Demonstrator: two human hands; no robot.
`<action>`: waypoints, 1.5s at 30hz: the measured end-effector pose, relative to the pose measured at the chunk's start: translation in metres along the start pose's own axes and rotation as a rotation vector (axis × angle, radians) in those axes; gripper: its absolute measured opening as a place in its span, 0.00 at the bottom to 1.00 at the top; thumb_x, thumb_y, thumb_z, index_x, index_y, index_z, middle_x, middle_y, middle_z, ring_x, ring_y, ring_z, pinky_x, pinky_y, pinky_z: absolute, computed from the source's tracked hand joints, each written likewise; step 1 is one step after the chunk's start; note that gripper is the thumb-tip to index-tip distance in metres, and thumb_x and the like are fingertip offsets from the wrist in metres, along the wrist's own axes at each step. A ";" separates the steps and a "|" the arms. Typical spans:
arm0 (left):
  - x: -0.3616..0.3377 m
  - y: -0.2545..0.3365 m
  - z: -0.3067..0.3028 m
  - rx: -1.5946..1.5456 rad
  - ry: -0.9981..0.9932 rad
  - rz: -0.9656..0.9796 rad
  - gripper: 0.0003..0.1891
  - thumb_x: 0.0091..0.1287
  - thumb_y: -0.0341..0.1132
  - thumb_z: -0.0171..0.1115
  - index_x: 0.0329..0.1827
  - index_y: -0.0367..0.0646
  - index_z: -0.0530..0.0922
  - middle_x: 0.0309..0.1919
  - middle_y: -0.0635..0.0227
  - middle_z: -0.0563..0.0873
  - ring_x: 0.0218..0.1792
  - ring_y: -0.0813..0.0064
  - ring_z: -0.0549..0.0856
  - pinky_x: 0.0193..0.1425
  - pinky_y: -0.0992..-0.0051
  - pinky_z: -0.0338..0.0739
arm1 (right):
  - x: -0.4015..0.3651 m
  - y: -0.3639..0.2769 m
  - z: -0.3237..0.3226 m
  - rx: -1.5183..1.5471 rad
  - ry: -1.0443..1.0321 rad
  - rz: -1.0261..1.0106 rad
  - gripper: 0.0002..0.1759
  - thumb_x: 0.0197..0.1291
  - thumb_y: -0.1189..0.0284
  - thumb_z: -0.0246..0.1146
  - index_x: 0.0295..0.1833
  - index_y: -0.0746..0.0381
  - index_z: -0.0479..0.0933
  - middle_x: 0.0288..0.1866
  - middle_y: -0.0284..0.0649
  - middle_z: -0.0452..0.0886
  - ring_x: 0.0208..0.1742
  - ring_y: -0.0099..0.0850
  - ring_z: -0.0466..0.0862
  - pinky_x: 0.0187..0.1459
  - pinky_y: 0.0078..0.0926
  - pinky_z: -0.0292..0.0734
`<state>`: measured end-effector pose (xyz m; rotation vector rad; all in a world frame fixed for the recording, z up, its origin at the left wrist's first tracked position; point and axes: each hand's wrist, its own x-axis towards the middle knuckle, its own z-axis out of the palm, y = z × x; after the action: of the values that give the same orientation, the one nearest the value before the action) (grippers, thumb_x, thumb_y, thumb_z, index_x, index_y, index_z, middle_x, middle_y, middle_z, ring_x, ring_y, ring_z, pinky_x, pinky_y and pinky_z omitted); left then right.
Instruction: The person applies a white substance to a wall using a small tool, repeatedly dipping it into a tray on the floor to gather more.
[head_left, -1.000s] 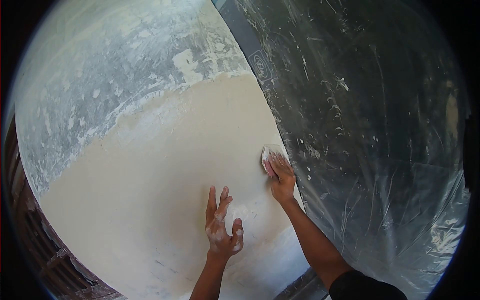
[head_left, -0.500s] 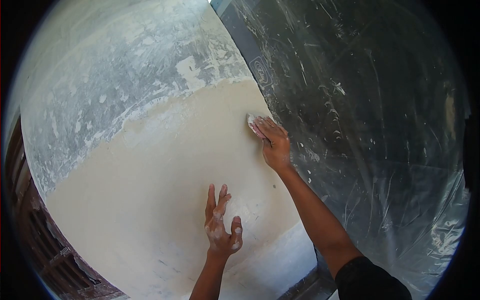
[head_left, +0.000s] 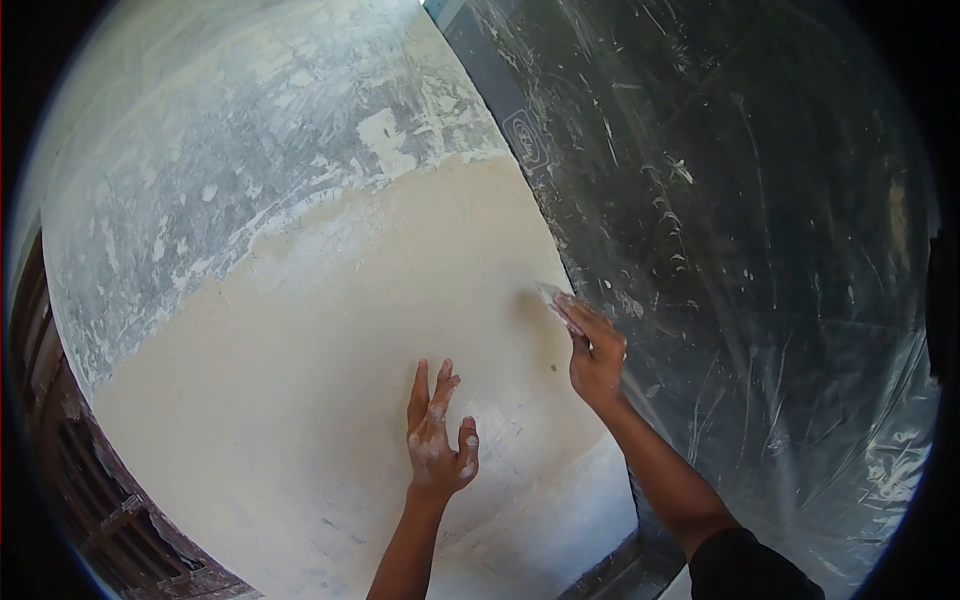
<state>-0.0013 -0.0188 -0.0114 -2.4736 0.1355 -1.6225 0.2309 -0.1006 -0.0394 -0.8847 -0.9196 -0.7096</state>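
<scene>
My right hand (head_left: 597,352) grips a flat, dust-whitened pad (head_left: 556,302) with pinkish edges, which looks like folded sandpaper. The pad is near the right edge of the cream-coated wall (head_left: 300,350), tilted, with a shadow on the coating to its left. Lower down and further left, my left hand (head_left: 435,435) is spread in front of the same wall, holding nothing. White powder or filler marks its fingers and the back of the hand. A small dark spot shows on the wall between my hands.
Above the cream area the wall turns to patchy grey and white (head_left: 250,150). Dark plastic sheeting (head_left: 740,250), spattered white, hangs along the right side. A brown slatted wooden frame (head_left: 110,510) borders the lower left. A dark ledge (head_left: 615,570) runs below the wall's lower right corner.
My right hand has moved down and to the right with the pad, from the upper right of the cream area towards the plastic sheeting's edge. My left hand has barely shifted.
</scene>
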 end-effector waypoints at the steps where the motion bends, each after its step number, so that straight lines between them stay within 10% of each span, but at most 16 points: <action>1: 0.003 -0.003 0.003 0.021 -0.023 0.012 0.22 0.75 0.36 0.52 0.69 0.36 0.70 0.68 0.46 0.79 0.77 0.37 0.65 0.73 0.49 0.70 | 0.034 0.006 0.009 -0.062 0.032 -0.075 0.26 0.56 0.90 0.57 0.59 0.63 0.84 0.59 0.47 0.86 0.66 0.44 0.83 0.70 0.40 0.69; 6: 0.020 0.006 0.007 0.027 -0.044 0.032 0.24 0.72 0.32 0.54 0.69 0.34 0.69 0.69 0.45 0.78 0.76 0.37 0.65 0.75 0.48 0.65 | 0.073 0.066 0.044 -0.134 0.012 -0.148 0.29 0.54 0.89 0.57 0.62 0.61 0.83 0.63 0.46 0.84 0.69 0.45 0.80 0.73 0.43 0.67; 14: 0.018 0.010 -0.002 -0.019 -0.074 0.034 0.24 0.70 0.31 0.55 0.69 0.35 0.70 0.69 0.46 0.78 0.77 0.36 0.64 0.76 0.47 0.64 | -0.143 0.035 -0.008 -0.222 -0.149 0.038 0.28 0.49 0.92 0.60 0.55 0.61 0.86 0.56 0.44 0.88 0.63 0.42 0.84 0.66 0.40 0.70; 18: 0.024 0.007 -0.007 0.009 -0.046 0.050 0.24 0.69 0.31 0.55 0.69 0.35 0.70 0.68 0.46 0.78 0.77 0.36 0.65 0.75 0.48 0.65 | -0.022 0.003 0.008 -0.053 -0.062 -0.063 0.19 0.57 0.89 0.63 0.52 0.63 0.87 0.50 0.46 0.90 0.53 0.39 0.89 0.57 0.35 0.77; 26: 0.027 0.008 -0.007 0.018 -0.024 0.061 0.22 0.74 0.34 0.53 0.69 0.37 0.70 0.67 0.43 0.79 0.77 0.37 0.65 0.74 0.51 0.71 | 0.139 0.010 0.091 -0.187 -0.137 -0.443 0.33 0.49 0.90 0.59 0.63 0.57 0.82 0.63 0.42 0.84 0.68 0.44 0.79 0.69 0.42 0.66; 36: 0.003 -0.001 -0.013 -0.035 -0.027 -0.008 0.22 0.76 0.38 0.51 0.70 0.41 0.69 0.67 0.42 0.78 0.77 0.38 0.65 0.68 0.47 0.76 | -0.241 0.017 -0.072 -0.194 -0.528 0.038 0.31 0.47 0.89 0.60 0.57 0.56 0.85 0.60 0.40 0.86 0.68 0.38 0.81 0.71 0.42 0.67; 45: -0.016 0.003 0.013 -0.106 -0.025 -0.050 0.22 0.76 0.39 0.51 0.69 0.36 0.70 0.70 0.31 0.71 0.76 0.38 0.67 0.68 0.48 0.76 | -0.055 0.062 -0.008 -0.337 -0.119 -0.119 0.31 0.50 0.90 0.57 0.61 0.61 0.82 0.65 0.45 0.84 0.71 0.46 0.78 0.72 0.45 0.65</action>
<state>0.0041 -0.0180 -0.0319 -2.5948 0.1610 -1.6446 0.2607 -0.0710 -0.1110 -1.1861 -0.9799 -0.9404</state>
